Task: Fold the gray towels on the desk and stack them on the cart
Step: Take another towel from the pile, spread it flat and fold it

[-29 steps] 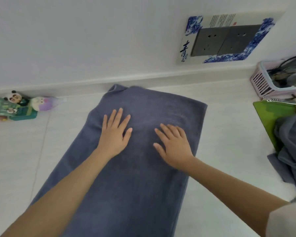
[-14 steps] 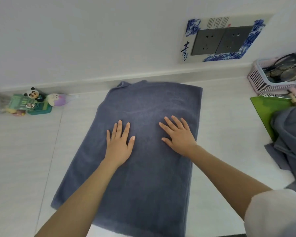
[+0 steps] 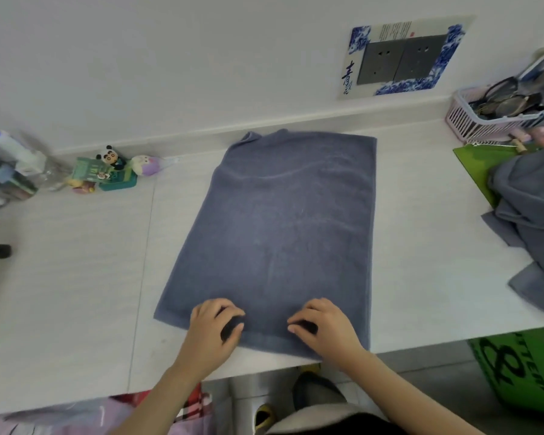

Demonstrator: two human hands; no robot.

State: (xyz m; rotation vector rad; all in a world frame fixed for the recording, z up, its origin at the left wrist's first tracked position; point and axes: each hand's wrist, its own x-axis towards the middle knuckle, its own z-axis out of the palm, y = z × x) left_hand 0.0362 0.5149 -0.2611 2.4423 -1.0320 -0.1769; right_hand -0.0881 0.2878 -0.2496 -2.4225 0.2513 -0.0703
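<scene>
Both hands sitting at near edge of towel (image 3: 283, 233), palms down. Left hand (image 3: 214, 331) fingers curling, pinching towel hem. Right hand (image 3: 324, 328) fingers curling, gripping hem same way. Towel lying flat on desk (image 3: 76, 277), far end near wall. Gray towel pile (image 3: 531, 221) sitting at right, apart. Toys (image 3: 113, 171) at back left, pink basket (image 3: 490, 120) back right.

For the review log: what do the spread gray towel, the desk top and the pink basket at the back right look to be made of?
Gray towel: soft terry-like cloth, matte, showing brushed nap marks and a hemmed border.
Desk: hard smooth white panel with faint grain and a seam line, probably laminate or stone-look board.
Pink basket: moulded plastic, judging by its thin even slats.
</scene>
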